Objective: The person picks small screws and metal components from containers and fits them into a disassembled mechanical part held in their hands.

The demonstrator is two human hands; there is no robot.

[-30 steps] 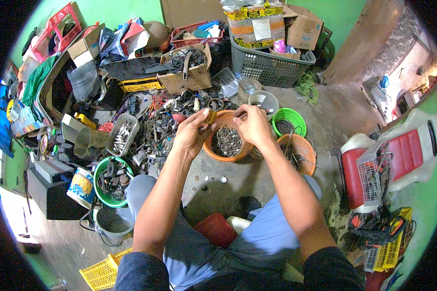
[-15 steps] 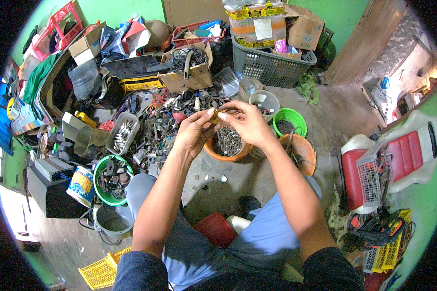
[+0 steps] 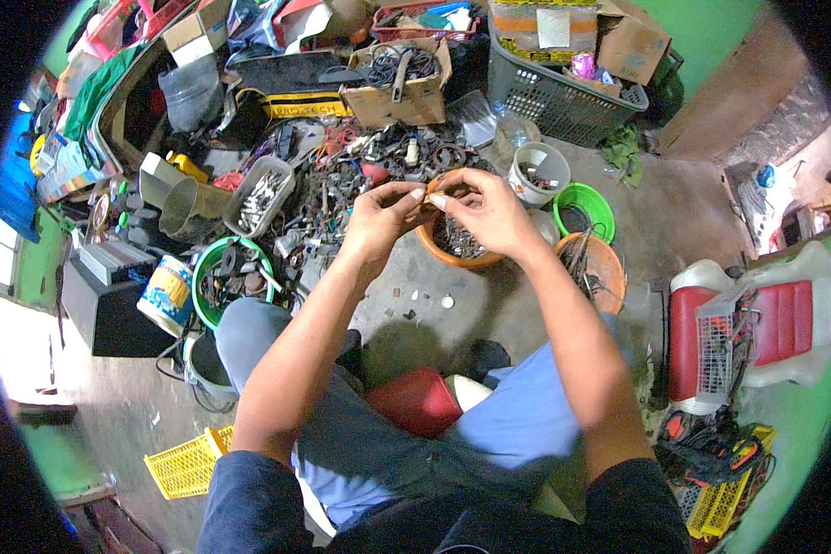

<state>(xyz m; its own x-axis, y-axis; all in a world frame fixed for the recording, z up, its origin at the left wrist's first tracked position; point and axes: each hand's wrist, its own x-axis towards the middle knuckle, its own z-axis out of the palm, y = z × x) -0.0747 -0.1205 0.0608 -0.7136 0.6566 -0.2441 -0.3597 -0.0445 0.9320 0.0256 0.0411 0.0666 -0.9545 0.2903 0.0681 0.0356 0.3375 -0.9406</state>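
A: What are our fingers doing?

B: The fingertips of our left hand [image 3: 379, 224] are pinching a small brownish piece [image 3: 430, 197], and those of our right hand [image 3: 489, 222] are meeting them from the other side, gripping it too.

A: Are we making out what it is?

B: We are seeing too little of it between the fingertips to tell.

A: Where are we holding it?

B: In the middle of the scene, in front of the left side of an orange pot [image 3: 459, 262]. Dark bits [image 3: 457, 238] are filling the pot's inside, and our right hand is covering part of its rim.

A: What are we having to the right?

B: A pale bucket [image 3: 536, 196] is standing just beyond our right hand, a green basin [image 3: 601, 210] is sitting farther right, and an orange bowl [image 3: 609, 268] is resting nearer us, partly behind our right forearm.

A: And to the left?

B: A heap of dark parts [image 3: 328, 194] is spreading over the floor, with a clear tub [image 3: 288, 192] of whitish pieces standing at its left. Nearer us, a green-rimmed basin [image 3: 202, 309] is holding more dark parts. A small white disc [image 3: 448, 302] is lying on the floor on the near side of the pot.
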